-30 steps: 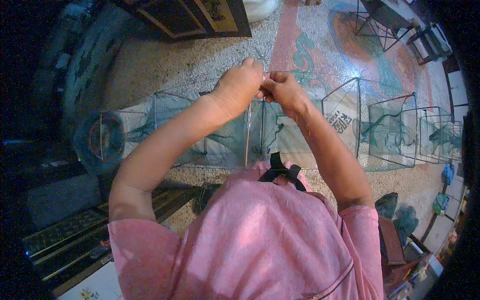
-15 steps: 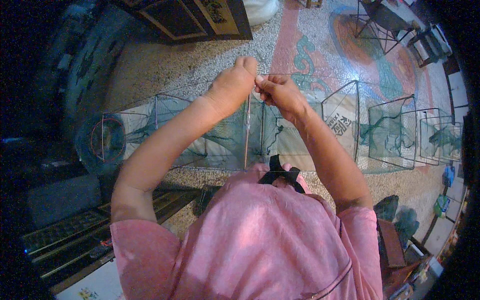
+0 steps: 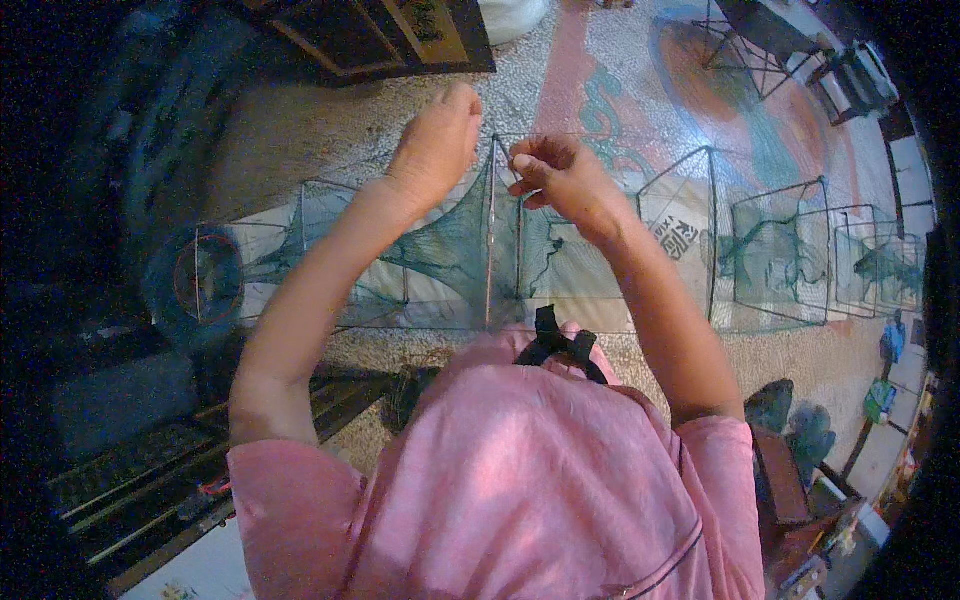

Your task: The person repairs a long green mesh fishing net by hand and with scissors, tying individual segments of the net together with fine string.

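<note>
A long collapsible fishing net trap (image 3: 455,255) of green mesh on thin square frames stretches from left to right before me. One upright frame rod (image 3: 491,240) stands between my hands, its top corner showing in the gap. My left hand (image 3: 440,135) is closed, just left of that corner and above the mesh; its fingertips are turned away, so what they hold is hidden. Right of the corner, my right hand (image 3: 565,185) has thumb and forefinger pinched together near the net's top edge. Anything in that pinch is too small to make out.
Pale printed sacking (image 3: 590,275) lies beneath the net on the pebbled floor (image 3: 300,150). A dark wooden panel (image 3: 400,40) stands at the far left. Dark-framed furniture (image 3: 745,50) is at the far right. A reddish-brown box (image 3: 780,480) stands near right.
My hands have drawn apart. The left moved left and slightly away, uncovering the frame's top corner; the right stayed nearly in place. The view shifted slightly.
</note>
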Demonstrator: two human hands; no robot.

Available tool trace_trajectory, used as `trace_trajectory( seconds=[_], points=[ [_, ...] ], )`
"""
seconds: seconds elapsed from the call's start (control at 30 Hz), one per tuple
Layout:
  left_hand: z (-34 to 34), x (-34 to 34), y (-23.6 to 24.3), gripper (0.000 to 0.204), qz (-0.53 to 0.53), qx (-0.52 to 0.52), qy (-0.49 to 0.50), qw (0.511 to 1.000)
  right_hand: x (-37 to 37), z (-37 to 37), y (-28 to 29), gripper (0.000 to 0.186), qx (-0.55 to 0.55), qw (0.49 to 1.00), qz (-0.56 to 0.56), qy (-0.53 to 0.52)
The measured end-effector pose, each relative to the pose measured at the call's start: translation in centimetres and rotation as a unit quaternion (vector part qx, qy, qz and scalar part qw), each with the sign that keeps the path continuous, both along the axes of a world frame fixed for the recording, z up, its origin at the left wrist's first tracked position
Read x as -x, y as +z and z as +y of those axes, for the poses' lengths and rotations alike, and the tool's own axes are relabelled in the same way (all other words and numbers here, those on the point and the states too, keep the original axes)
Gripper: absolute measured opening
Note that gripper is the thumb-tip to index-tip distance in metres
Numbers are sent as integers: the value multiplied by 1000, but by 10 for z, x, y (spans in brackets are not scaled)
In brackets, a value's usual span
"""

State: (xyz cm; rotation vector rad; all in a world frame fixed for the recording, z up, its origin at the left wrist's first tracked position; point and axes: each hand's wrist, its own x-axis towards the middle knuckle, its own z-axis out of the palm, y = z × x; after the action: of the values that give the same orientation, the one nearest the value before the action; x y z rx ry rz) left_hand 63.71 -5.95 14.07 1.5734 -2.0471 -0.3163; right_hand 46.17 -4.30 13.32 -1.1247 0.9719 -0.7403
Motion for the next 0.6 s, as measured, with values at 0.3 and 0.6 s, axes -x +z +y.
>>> trace_trajectory(
  seconds=[0.3,0.6],
  points=[
    [86,12,56,26,328,-211,10,921,132,97,70,29,163,978,-68,-108],
    [199,7,20,10,289,-430,-220,826,225,167,-55,29,-246,953,175,-16]
  ],
)
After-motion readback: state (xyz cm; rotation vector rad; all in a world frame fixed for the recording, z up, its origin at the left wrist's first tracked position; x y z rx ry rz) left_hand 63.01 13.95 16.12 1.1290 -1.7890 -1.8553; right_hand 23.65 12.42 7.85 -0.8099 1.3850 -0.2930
